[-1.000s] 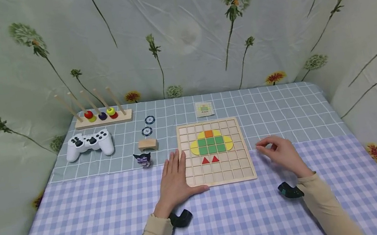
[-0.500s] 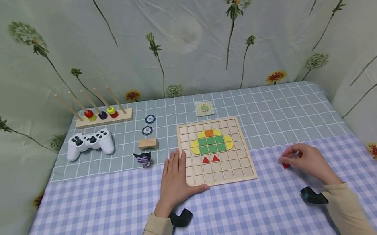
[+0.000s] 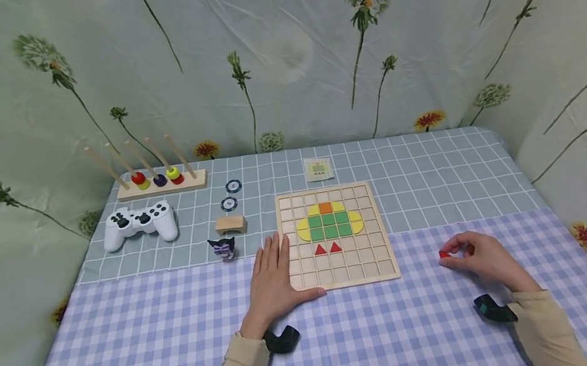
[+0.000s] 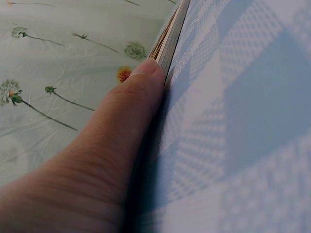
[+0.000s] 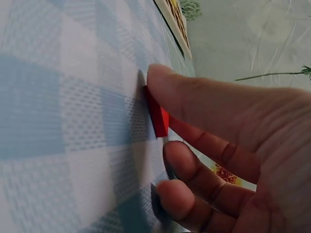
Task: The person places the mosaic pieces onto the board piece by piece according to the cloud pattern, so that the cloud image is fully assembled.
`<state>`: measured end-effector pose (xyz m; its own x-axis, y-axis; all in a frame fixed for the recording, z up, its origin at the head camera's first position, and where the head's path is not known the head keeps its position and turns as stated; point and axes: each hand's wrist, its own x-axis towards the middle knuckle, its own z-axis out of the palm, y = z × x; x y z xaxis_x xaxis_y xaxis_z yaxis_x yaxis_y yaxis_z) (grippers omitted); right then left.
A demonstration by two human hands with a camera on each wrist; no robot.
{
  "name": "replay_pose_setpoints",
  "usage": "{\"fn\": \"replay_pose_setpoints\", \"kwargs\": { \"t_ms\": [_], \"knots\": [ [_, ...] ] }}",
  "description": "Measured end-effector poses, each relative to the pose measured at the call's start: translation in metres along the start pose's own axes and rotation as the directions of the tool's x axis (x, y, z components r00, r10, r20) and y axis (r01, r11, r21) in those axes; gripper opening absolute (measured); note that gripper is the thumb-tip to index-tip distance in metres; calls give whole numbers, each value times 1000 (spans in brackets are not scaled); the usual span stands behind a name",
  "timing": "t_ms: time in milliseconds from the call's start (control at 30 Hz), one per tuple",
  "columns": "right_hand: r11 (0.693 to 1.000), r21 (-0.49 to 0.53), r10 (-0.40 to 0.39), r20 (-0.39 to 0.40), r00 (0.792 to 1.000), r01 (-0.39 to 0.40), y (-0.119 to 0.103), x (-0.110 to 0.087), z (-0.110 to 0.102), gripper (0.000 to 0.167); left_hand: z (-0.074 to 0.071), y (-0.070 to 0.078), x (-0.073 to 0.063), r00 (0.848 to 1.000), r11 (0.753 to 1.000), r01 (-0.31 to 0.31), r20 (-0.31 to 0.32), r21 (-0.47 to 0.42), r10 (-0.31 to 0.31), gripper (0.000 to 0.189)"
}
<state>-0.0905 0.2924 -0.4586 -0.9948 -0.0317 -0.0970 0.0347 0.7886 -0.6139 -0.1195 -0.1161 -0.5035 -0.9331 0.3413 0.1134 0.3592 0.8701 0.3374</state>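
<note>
A wooden grid board lies mid-table with green, yellow and orange pieces set in its upper cells. Two red triangles sit in a row below the green ones. My left hand rests flat along the board's left side, fingers straight, its thumb against the near edge. Right of the board, my right hand pinches a small red block between thumb and fingers, just at the checked cloth. The block's full shape is partly hidden by the thumb.
A pattern card lies behind the board. To the left are a white game controller, a peg stand with beads, two round chips, a wooden arch block and a small black-and-purple figurine.
My right hand has moved right and toward me, away from the board's side, and a red block now shows in its fingers. The left hand and the board stay put.
</note>
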Motion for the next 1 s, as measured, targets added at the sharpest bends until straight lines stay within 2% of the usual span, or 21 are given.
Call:
{"fn": "replay_pose_setpoints", "kwargs": {
  "t_ms": [300, 467, 600, 767, 1000],
  "knots": [
    [995, 50, -83, 21, 996, 82, -5, 5, 6, 17, 0, 0, 0, 1000, 1000, 5, 5, -5, -5, 128],
    [993, 64, -104, 27, 994, 102, -8, 9, 12, 13, -1, 1, -1, 1000, 1000, 8, 10, -7, -7, 128],
    [992, 81, -101, -3, 995, 101, -13, 15, 18, 15, -2, 1, 0, 1000, 1000, 2, 3, 0, -2, 128],
    [986, 131, -99, -35, 995, 102, -28, 28, 27, 19, -2, 1, 0, 1000, 1000, -2, 4, 0, 2, 127],
    [966, 210, -151, -1, 989, 148, -61, 45, 46, 15, 0, 1, -2, 1000, 1000, -4, -10, 4, 4, 128]
  ]
}}
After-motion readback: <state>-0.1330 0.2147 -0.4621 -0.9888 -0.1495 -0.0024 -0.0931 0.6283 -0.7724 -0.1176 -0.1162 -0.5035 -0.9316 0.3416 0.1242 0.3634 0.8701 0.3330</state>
